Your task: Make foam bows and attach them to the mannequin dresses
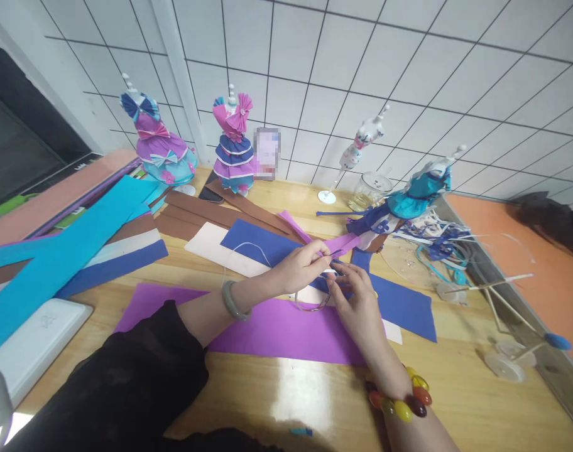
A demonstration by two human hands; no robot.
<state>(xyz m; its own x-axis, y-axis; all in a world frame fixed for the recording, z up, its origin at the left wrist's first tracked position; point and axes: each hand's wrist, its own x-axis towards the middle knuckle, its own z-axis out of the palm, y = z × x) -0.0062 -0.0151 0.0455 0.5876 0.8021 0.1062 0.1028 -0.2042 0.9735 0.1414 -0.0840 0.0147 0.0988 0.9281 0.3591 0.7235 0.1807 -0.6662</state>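
Near the middle of the table my left hand (301, 269) pinches a small white piece (330, 271), its fingers pressed together. Close against it on the right, my right hand (359, 301) has its thumb and fingers closed around something dark and small that I cannot make out. A thin wire-like loop (312, 307) hangs below the fingers. Under and beside the hands lie a purple sheet (277, 329), blue strips (404, 301) and a pale strip (215, 248). A pink-purple strip (345, 243) lies just beyond my fingertips.
Dressed miniature mannequins (166, 147) stand at the back, and one in teal (411, 194) leans at the right. A glass jar (370, 191), scraps (437, 235) and sticks (498, 307) are at the right. Brown strips (196, 213), turquoise strips (79, 251) and a white device (46, 339) lie left.
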